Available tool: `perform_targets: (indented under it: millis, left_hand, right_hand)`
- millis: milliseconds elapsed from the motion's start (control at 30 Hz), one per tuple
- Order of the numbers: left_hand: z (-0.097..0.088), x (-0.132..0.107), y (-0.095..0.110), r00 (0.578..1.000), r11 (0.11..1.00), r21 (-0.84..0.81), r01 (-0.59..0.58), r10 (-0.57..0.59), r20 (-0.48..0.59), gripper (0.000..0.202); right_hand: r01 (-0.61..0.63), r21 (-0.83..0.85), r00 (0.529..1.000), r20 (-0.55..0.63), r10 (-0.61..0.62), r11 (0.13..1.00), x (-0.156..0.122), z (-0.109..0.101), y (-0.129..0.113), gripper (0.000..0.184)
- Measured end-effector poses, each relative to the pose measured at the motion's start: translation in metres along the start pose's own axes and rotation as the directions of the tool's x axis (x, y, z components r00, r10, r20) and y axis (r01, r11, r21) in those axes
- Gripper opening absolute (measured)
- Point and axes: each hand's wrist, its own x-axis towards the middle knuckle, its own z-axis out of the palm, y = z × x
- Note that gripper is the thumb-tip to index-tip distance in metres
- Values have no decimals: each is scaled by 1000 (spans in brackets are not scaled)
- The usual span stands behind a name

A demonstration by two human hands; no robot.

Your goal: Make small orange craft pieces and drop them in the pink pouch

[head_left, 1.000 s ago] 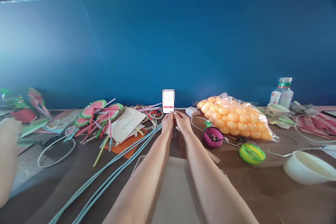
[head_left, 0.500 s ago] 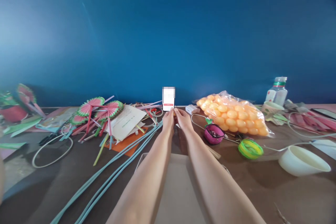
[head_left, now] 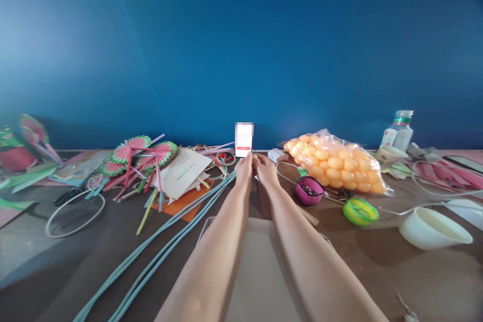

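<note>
Both my arms reach straight ahead across a brown table point(head_left: 377, 271). My left hand point(head_left: 244, 171) and my right hand point(head_left: 265, 170) meet at their fingertips just below a white phone point(head_left: 243, 139) that stands against the blue wall. The fingers of both hands are drawn together in a pinch. What they pinch is too small to make out. Long pale-blue strips point(head_left: 169, 241) run along the table to the left of my left arm. A flat beige board point(head_left: 256, 271) lies under my forearms.
Paper fans point(head_left: 143, 153) and coloured strips are piled at the left, with a wire ring point(head_left: 74, 213). A bag of orange balls point(head_left: 335, 163), a magenta cup point(head_left: 308, 190), a green ring point(head_left: 360, 211), a white bowl point(head_left: 433, 228) and a bottle point(head_left: 400, 131) lie at the right.
The view has shifted a little; a person's arm at the far left edge has left the frame. My hands stay pinched together below the phone.
</note>
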Motion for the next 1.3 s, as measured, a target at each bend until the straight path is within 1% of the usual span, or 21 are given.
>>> perform_targets:
  millis: [100, 167, 267, 333, 400, 467, 500, 567, 633, 667, 733, 767, 800, 867, 933, 967, 1033, 1100, 1167, 1233, 1300]
  left_hand:
    - [0, -1, 2, 1000, 1000, -6, 3, -3, -6, 24]
    - [0, -2, 3, 1000, 999, -40, 4, -4, -7, 23]
    - [0, -3, 5, 1000, 999, -33, 18, -19, -19, 24]
    - [0, -5, 6, 1000, 1000, -10, 18, -18, -23, 25]
    - [1, -7, 8, 999, 1000, 9, 27, -27, -37, 25]
    - [1, -8, 9, 998, 999, 5, 44, -43, -53, 24]
    - [0, -8, 10, 997, 999, -2, 51, -51, -58, 23]
    - [0, -7, 10, 995, 998, -2, 69, -69, -68, 24]
    - [0, -6, 10, 992, 995, 21, 94, -92, -84, 25]
    - [0, -6, 10, 990, 994, 34, 106, -102, -93, 26]
    - [0, -5, 10, 988, 991, 48, 121, -116, -99, 26]
    - [1, -5, 10, 988, 991, 50, 125, -119, -97, 26]
    - [1, -5, 10, 988, 990, 52, 130, -125, -95, 26]
    - [1, -4, 9, 987, 989, 57, 140, -135, -84, 26]
    - [1, -5, 9, 989, 989, 61, 138, -134, -67, 27]
    - [1, -6, 9, 990, 990, 60, 131, -128, -56, 27]
    - [0, -8, 9, 993, 992, 47, 115, -113, -38, 26]
    - [-1, -10, 10, 993, 993, 39, 112, -110, -39, 24]
    - [-1, -10, 10, 993, 993, 41, 111, -109, -48, 24]
    - [-1, -9, 10, 993, 993, 47, 108, -106, -44, 23]
    - [-1, -8, 9, 994, 993, 44, 106, -105, -31, 24]
  right_hand:
    - [51, -75, 992, -111, -59, 996, -1, 1, 3, 33]
    - [115, -103, 968, -211, -134, 988, -2, 1, 3, 33]
    - [255, -100, 901, -336, -274, 962, -5, 1, -6, 33]
    - [360, -111, 847, -378, -375, 926, -7, 0, -19, 31]
    - [457, -111, 797, -389, -462, 883, -8, 0, -38, 31]
    - [516, -103, 766, -389, -512, 850, -5, -1, -59, 31]
    - [527, -115, 758, -385, -527, 842, -3, -2, -69, 31]
    - [512, -178, 757, -369, -539, 840, 2, -10, -89, 32]
    - [457, -288, 799, -281, -531, 841, 6, -25, -102, 31]
    - [433, -354, 830, -203, -520, 829, 7, -37, -106, 29]
    - [408, -506, 888, 25, -460, 760, 7, -66, -106, 22]
    - [380, -588, 912, 109, -395, 714, 7, -83, -102, 19]
    - [339, -668, 937, 176, -303, 662, 6, -101, -97, 16]
    - [294, -786, 955, 263, -137, 544, 5, -136, -83, 16]
    - [226, -868, 965, 262, 22, 442, 4, -163, -67, 17]
    - [209, -886, 959, 269, 92, 415, 3, -173, -59, 16]
    - [219, -892, 927, 317, 202, 397, 0, -182, -47, 15]
    - [256, -897, 888, 366, 280, 359, -5, -181, -40, 17]
    - [294, -923, 871, 366, 329, 249, -10, -172, -38, 20]
    - [332, -935, 868, 354, 349, 122, -16, -162, -39, 20]
    - [368, -929, 861, 357, 362, 39, -19, -154, -42, 20]
